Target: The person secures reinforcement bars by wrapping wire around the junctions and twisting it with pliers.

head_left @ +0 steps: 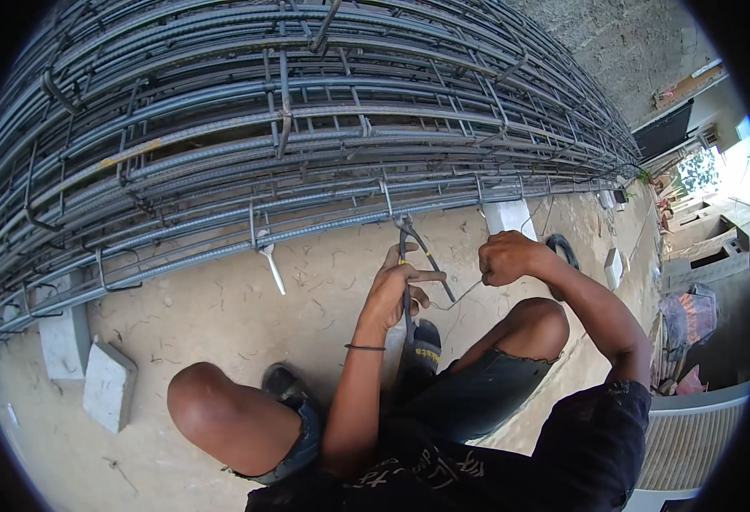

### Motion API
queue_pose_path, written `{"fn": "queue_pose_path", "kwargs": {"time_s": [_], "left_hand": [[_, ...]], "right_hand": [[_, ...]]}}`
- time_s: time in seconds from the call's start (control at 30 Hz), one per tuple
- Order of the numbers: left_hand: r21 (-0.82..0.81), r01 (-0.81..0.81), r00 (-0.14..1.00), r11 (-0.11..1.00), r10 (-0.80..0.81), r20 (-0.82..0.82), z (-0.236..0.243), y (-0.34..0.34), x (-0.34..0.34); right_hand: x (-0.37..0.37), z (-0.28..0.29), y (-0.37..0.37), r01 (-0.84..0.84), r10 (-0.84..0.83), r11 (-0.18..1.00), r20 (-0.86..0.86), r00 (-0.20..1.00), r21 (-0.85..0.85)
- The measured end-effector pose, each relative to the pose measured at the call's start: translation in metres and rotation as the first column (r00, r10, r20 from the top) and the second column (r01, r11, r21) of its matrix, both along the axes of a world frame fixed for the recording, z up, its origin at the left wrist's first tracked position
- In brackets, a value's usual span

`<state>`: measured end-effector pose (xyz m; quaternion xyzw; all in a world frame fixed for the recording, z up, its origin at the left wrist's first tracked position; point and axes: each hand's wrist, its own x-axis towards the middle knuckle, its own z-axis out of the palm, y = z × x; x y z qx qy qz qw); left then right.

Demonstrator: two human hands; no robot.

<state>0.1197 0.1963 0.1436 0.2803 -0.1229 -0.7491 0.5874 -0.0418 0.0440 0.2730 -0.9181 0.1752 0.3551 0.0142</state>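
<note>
My left hand is closed round one handle of a pair of dark pincers, its index finger stretched out toward the other handle. The handles are spread apart, and the pincers' head is up against the lowest bar of the rebar cages. To the right, my right hand is a fist gripping a thin tie wire. The wire runs slack from the fist toward my left fingers and bends down beside my shoe. Whether the left fingers also pinch it, I cannot tell.
Stacked cages fill the upper left. Concrete blocks lie at the left, and another block sits under the cage behind my right hand. A white strip hangs by the bar. Beyond my right hand lies a dark coil. Wire scraps litter the ground.
</note>
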Motion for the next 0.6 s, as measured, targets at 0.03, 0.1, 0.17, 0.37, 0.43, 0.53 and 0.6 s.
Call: {"fn": "queue_pose_path", "kwargs": {"time_s": [0.03, 0.1, 0.17, 0.37, 0.43, 0.53, 0.6], "left_hand": [[0.082, -0.029, 0.988, 0.996, 0.016, 0.153, -0.003, 0.002, 0.000], [0.183, 0.003, 0.925, 0.983, -0.072, 0.372, -0.017, 0.006, 0.002], [0.230, -0.033, 0.855, 0.973, -0.091, 0.510, -0.047, 0.012, 0.008], [-0.024, -0.458, 0.885, 0.889, 0.452, -0.114, -0.100, 0.041, 0.006], [-0.025, -0.540, 0.816, 0.841, 0.517, -0.258, -0.101, 0.035, 0.003], [-0.015, -0.580, 0.790, 0.815, 0.558, -0.253, -0.099, 0.027, 0.004], [-0.030, -0.531, 0.822, 0.847, 0.506, -0.262, -0.097, 0.024, 0.002]], "right_hand": [[-0.008, -0.004, -0.014, 0.021, -0.020, 0.999, 0.021, 1.000, -0.039], [-0.024, -0.003, -0.039, 0.081, -0.075, 0.988, 0.053, 0.996, -0.128], [-0.031, 0.021, -0.056, 0.205, -0.193, 0.975, 0.138, 0.971, -0.083], [-0.041, 0.050, -0.060, 0.340, -0.543, 0.826, 0.469, 0.697, 0.450], [-0.031, 0.042, -0.060, 0.359, -0.537, 0.836, 0.485, 0.691, 0.415], [-0.014, 0.024, -0.068, 0.334, -0.420, 0.907, 0.500, 0.757, 0.256], [-0.006, 0.021, -0.072, 0.222, -0.243, 0.969, 0.559, 0.793, 0.106]]}}
